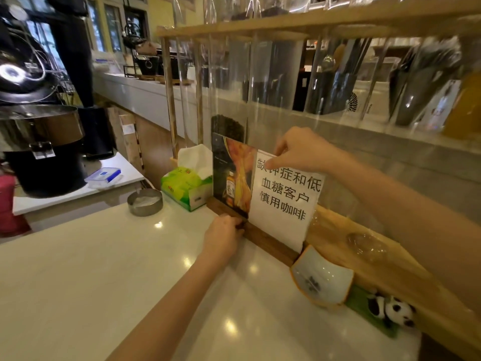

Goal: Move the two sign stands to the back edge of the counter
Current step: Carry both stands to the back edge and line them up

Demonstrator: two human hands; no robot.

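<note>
Nearest us, the white surface gleams, and the left hand pinches the wooden base of the white sign stand. The right hand grips its top edge. The poster sign stand stands just left, touching it, both at the far edge beside the tissue box.

White sign (black characters), orange-and-black sign, dark brown bases, green tissue box.
</note>
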